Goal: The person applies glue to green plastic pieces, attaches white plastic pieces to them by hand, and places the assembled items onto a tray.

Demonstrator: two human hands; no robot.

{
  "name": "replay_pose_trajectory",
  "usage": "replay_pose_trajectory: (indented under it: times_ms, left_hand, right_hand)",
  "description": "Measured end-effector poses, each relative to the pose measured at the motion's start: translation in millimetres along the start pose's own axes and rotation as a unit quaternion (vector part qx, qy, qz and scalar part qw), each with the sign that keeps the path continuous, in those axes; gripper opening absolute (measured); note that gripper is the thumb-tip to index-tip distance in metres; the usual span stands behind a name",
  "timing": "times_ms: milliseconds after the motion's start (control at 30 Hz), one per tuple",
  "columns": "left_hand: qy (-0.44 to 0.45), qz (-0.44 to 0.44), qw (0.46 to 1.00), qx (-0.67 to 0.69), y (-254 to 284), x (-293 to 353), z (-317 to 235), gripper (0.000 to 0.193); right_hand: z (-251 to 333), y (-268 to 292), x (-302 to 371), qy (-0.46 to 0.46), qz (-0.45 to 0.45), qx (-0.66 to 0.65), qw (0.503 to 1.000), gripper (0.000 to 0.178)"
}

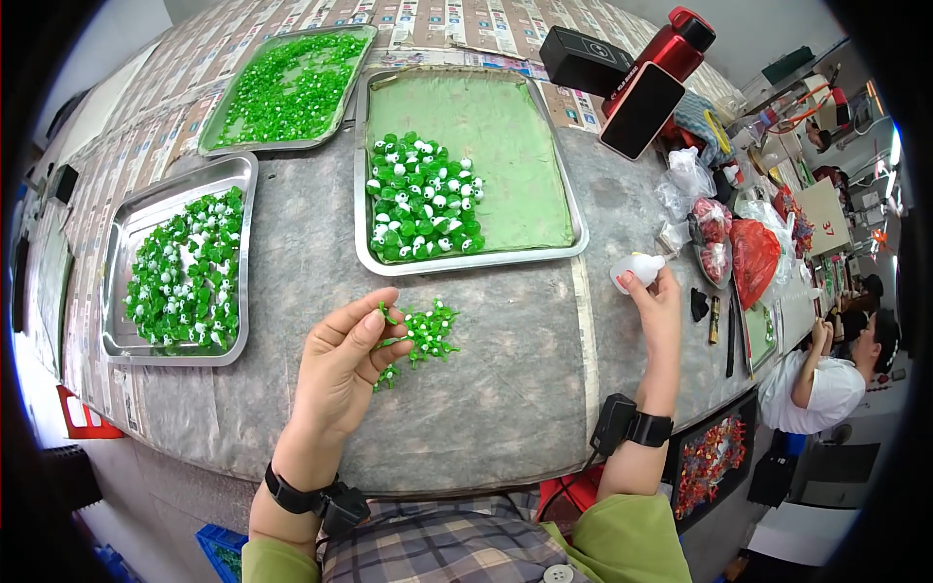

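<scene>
Left hand (pixel 340 364) pinches a green piece (pixel 387 313) over the desk (pixel 505 389), near a pile (pixel 431 332); right hand (pixel 658 306) grips a white bottle (pixel 639 267) (tipped sideways). A slack pinch could drop the piece; squeezing might make the bottle leak.

A lined tray (pixel 520 146) is sitting on the table (pixel 505 389).
Eyeball-like pieces (pixel 423 199) are lying in its left part. A second tray (pixel 131 228) is sitting to its near left, a third tray (pixel 262 150) to its far left. Before it, a parts pile (pixel 430 332) is lying. A smartphone (pixel 642 110), water bottle (pixel 675 46) and box (pixel 581 58) are resting beyond its far right corner.
</scene>
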State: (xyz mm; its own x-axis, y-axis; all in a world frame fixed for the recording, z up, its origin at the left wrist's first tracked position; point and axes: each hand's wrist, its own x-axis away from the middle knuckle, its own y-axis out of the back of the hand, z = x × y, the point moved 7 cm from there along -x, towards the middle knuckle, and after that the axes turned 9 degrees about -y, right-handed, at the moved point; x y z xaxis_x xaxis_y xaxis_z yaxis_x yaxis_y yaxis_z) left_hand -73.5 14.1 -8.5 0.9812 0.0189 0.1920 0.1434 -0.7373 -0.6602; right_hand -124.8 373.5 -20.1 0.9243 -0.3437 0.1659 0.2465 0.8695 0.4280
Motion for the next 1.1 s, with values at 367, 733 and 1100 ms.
replay_pose_trajectory:
  times_ms: [367, 733, 1100]
  left_hand:
    - [0.024, 0.028, 0.997, 0.070, 8, 2, 10, 0.012]
    - [0.064, 0.044, 0.995, 0.064, 4, 5, 18, 0.010]
    - [0.066, 0.052, 0.995, 0.056, 2, 6, 20, 0.008]
  right_hand:
    - [136, -68, 83, 0.182, 0.111, -0.200, 0.956, 0.051]
    - [140, -90, 114, 0.257, 0.049, -0.243, 0.934, 0.051]
    - [150, -102, 126, 0.355, 0.078, -0.111, 0.925, 0.048]
